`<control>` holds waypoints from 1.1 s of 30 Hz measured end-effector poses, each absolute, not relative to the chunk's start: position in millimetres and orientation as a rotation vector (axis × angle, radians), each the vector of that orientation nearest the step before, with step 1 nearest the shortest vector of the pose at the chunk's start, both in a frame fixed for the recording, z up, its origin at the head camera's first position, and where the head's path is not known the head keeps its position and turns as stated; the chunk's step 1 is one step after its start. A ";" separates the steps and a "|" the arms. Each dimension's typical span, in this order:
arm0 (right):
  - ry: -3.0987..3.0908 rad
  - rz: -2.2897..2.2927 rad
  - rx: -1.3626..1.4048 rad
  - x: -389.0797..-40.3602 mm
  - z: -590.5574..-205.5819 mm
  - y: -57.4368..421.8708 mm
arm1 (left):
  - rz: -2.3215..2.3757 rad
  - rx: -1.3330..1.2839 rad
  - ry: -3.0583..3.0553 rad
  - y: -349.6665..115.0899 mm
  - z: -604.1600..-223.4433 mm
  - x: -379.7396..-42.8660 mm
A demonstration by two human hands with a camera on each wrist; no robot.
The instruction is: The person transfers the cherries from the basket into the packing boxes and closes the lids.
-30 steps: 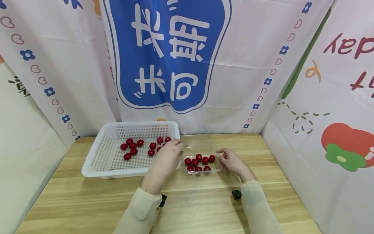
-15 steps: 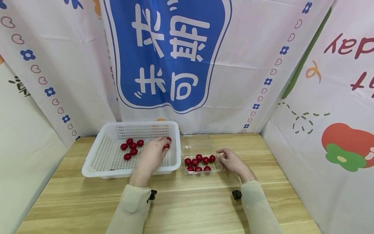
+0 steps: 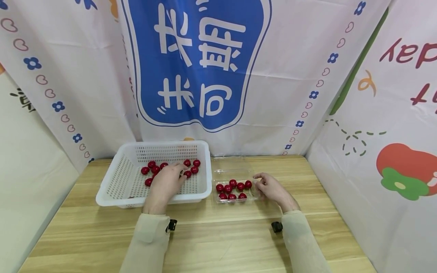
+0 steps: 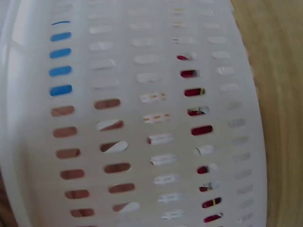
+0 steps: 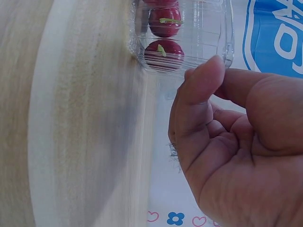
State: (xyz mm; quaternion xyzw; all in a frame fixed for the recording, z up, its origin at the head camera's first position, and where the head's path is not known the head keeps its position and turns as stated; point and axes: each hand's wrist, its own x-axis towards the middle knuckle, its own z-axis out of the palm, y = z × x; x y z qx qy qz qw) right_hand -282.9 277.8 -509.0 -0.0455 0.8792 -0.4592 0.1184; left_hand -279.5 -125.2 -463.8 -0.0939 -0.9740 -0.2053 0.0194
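In the head view my left hand (image 3: pixel 167 182) reaches down into a white perforated plastic basket (image 3: pixel 116 178), among several dark red cherries (image 3: pixel 194 170). Its thumb and index finger look spread, and the hand hides the cherries beneath it. The left wrist view shows the slotted basket wall (image 4: pixel 137 109), with bits of the hand and cherries behind it. A clear plastic box (image 3: pixel 218 201) with its lid raised stands right of the basket. Two rows of cherries (image 3: pixel 231 196) lie inside. My right hand (image 5: pixel 227 137) holds the box's right side between bent index finger and thumb.
Both containers stand on a wooden table (image 3: pixel 225 239), near its back edge. A printed cloth (image 3: pixel 273 94) hangs directly behind them, and another cloth (image 3: pixel 362 197) rises along the right side.
My left hand has moved left from beside the clear box into the basket, first over the cherries at its right end, then nearer its middle. The right hand stays put.
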 end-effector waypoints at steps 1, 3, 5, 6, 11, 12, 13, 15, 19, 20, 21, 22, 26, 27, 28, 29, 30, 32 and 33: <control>2.570 -1.344 -0.132 -283.0 -508.9 277.8 | -0.633 -0.287 -3.041 -126.3 -464.0 -279.1; 2.570 -1.343 -0.133 -283.4 -508.9 277.9 | -0.625 -0.278 -3.087 -128.0 -464.7 -278.0; 2.572 -1.337 -0.134 -283.5 -508.8 277.6 | -0.627 -0.273 -3.134 -129.9 -464.6 -276.5; 2.575 -1.333 -0.137 -283.7 -508.8 277.5 | -0.633 -0.274 -3.156 -130.9 -464.8 -275.9; 2.591 -1.311 -0.158 -284.0 -508.8 277.2 | -0.683 -0.291 -3.236 -134.5 -465.6 -274.3; 2.590 -1.313 -0.159 -283.9 -508.4 277.1 | -0.685 -0.299 -3.246 -135.0 -466.1 -274.4; 2.590 -1.313 -0.159 -283.9 -508.4 277.2 | -0.688 -0.305 -3.253 -135.5 -466.4 -274.5; 2.587 -1.318 -0.161 -283.8 -508.2 277.4 | -0.694 -0.312 -3.262 -136.2 -467.3 -274.9; 2.580 -1.327 -0.166 -283.5 -507.3 277.8 | -0.704 -0.321 -3.280 -137.4 -468.0 -275.8; 2.578 -1.329 -0.165 -283.4 -507.0 277.9 | -0.709 -0.322 -3.287 -137.5 -468.1 -275.8; 2.575 -1.331 -0.162 -283.2 -507.0 278.0 | -0.712 -0.323 -3.295 -137.6 -467.9 -275.7; 2.573 -1.333 -0.159 -283.1 -507.0 278.0 | -0.716 -0.322 -3.302 -137.7 -467.9 -275.7; 2.563 -1.341 -0.151 -282.5 -507.4 278.0 | -0.732 -0.311 -3.324 -137.8 -466.9 -275.9; 2.559 -1.344 -0.150 -282.5 -507.6 278.0 | -0.730 -0.306 -3.328 -138.0 -466.6 -276.2; 2.557 -1.345 -0.149 -282.5 -507.9 278.0 | -0.725 -0.298 -3.329 -138.1 -466.1 -276.3; 2.556 -1.347 -0.149 -282.5 -508.0 278.1 | -0.717 -0.294 -3.329 -138.1 -465.6 -276.4; 2.555 -1.349 -0.148 -282.6 -508.0 278.2 | -0.712 -0.290 -3.329 -138.2 -465.1 -276.3; 2.551 -1.354 -0.144 -282.6 -508.0 278.4 | -0.709 -0.288 -3.331 -139.0 -464.9 -276.5; 2.548 -1.357 -0.141 -282.7 -508.1 278.5 | -0.713 -0.290 -3.330 -139.2 -464.5 -276.4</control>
